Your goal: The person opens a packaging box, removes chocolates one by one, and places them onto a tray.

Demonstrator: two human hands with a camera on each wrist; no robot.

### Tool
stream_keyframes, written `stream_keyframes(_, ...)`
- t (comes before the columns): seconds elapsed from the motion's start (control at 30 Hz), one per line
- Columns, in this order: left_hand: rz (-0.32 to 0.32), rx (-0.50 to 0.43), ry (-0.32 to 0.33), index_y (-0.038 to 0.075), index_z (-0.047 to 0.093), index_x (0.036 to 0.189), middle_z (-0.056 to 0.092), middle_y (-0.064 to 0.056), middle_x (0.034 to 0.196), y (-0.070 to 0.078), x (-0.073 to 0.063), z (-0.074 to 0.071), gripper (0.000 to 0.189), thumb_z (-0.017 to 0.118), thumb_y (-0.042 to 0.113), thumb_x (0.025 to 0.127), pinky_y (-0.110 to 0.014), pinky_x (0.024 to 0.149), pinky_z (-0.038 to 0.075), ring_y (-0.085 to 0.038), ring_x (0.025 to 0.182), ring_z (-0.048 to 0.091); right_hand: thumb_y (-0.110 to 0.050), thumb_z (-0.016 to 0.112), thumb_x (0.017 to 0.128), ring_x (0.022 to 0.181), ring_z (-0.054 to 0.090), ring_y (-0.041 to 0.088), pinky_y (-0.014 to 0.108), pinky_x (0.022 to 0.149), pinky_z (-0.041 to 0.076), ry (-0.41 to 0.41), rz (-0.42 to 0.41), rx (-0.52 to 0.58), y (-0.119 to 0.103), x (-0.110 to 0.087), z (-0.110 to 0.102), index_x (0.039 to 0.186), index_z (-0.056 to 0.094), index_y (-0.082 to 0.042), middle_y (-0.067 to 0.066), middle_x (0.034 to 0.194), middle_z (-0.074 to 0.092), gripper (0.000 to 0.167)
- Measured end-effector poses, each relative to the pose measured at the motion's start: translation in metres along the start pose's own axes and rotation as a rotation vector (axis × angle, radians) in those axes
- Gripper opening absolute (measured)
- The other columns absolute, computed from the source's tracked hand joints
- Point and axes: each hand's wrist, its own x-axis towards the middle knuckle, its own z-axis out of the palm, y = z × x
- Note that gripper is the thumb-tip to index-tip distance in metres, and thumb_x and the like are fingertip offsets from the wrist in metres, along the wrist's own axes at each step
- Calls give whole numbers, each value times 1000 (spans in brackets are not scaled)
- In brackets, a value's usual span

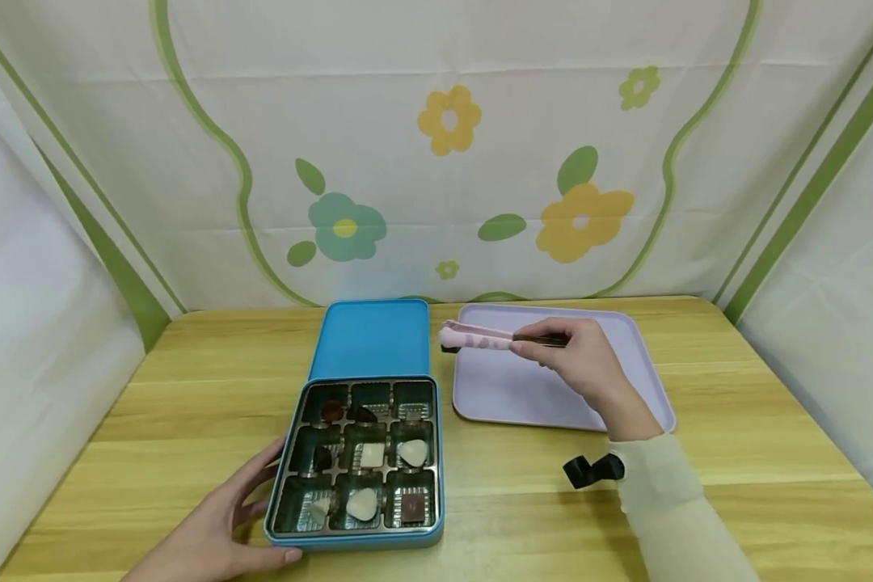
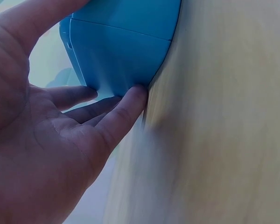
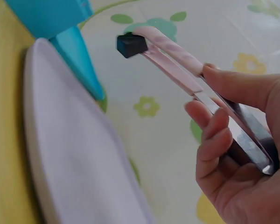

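Observation:
A blue tin (image 1: 364, 541) holds a gold-rimmed divided insert with brown, dark and white chocolates in its compartments. At the tin's near left corner is my left hand (image 1: 207, 529), fingers outstretched against the left side and thumb by the front edge. In the left wrist view, fingertips touch the tin's blue wall (image 2: 119, 60). My right hand (image 1: 585, 364) holds a pair of pink-tipped metal tongs (image 3: 175, 50) between thumb and fingers. Pinched in their tips is a dark, angular chocolate (image 3: 132, 45), above the left edge of the lilac tray (image 1: 524, 404).
The tin's blue lid (image 1: 371, 339) lies behind its compartments. A black device (image 1: 592, 470) sticks out from my right sleeve (image 1: 658, 485). All of this is on a wood-grain table (image 1: 196, 404), with a flower-printed cloth (image 1: 407, 178) hanging behind it.

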Motion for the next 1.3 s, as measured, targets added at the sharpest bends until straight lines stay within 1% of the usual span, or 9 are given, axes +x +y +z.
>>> stream_keyframes(0.1, 11, -5, -5, 28, 3, 175, 11, -30, 177, -1, 0, -1, 122, 89, 16, 89, -24, 99, 57, -64, 155, 24, -29, 88, 92, 80, 64, 11, 30, 73, 57, 47, 58, 19, 12, 2, -3, 115, 83, -6, -4, 97, 80, 32)
stream_keyframes(0.17, 19, -7, -8, 28, 2, 175, 11, -32, 177, -2, 0, -1, 122, 88, 15, 90, -21, 97, 56, -65, 154, 26, -32, 88, 93, 81, 63, 12, 30, 73, 57, 76, 104, 19, 18, 3, -4, 117, 83, -7, -6, 98, 79, 35)
stream_keyframes(0.23, 29, -14, -16, 27, 1, 175, 11, -34, 176, -3, 1, -1, 122, 87, 13, 90, -22, 96, 56, -66, 152, 28, -35, 88, 92, 81, 63, 12, 32, 74, 57, 108, 145, 17, 22, 6, -5, 118, 83, -9, -7, 98, 78, 38)
stream_keyframes(0.37, 25, -26, -20, 27, 1, 175, 10, -34, 176, -2, 2, 0, 122, 87, 13, 90, -23, 96, 57, -66, 151, 30, -36, 88, 92, 79, 63, 9, 30, 72, 58, 156, 201, 16, 29, 12, -4, 121, 82, -9, -8, 97, 77, 40)
stream_keyframes(0.53, 25, -41, -20, 29, 3, 175, 10, -32, 177, -3, 3, 0, 121, 88, 14, 89, -23, 97, 57, -63, 152, 32, -35, 87, 92, 76, 64, 8, 26, 68, 57, 211, 268, 5, 36, 17, -2, 120, 82, -10, -8, 96, 76, 38)
stream_keyframes(0.67, 39, -15, -3, 32, 6, 175, 13, -28, 178, -5, 3, -1, 121, 89, 15, 89, -22, 99, 56, -60, 155, 27, -36, 86, 92, 78, 66, 8, 24, 68, 57, 223, 300, 12, 39, 20, 1, 119, 83, -10, -10, 92, 76, 37)
stream_keyframes(0.87, 18, -25, 6, 35, 8, 174, 12, -24, 179, -5, 3, -1, 120, 89, 17, 88, -21, 100, 54, -59, 159, 21, -37, 85, 93, 76, 63, 8, 22, 66, 53, 232, 324, 23, 39, 23, 6, 117, 83, -8, -14, 83, 74, 38)
stream_keyframes(1.1, 17, -32, -4, 34, 7, 174, 10, -25, 179, -3, 4, -2, 119, 88, 16, 90, -22, 99, 56, -62, 158, 19, -37, 83, 96, 79, 62, 10, 22, 65, 52, 214, 338, 43, 38, 27, 9, 119, 81, -7, -11, 85, 75, 38)
stream_keyframes(1.3, 2, -7, 3, 35, 8, 174, 11, -20, 180, -3, 4, -2, 116, 87, 18, 91, -19, 101, 53, -59, 160, 17, -39, 80, 97, 75, 61, 10, 23, 62, 51, 196, 370, 95, 40, 29, 10, 119, 80, -6, -4, 89, 78, 39)
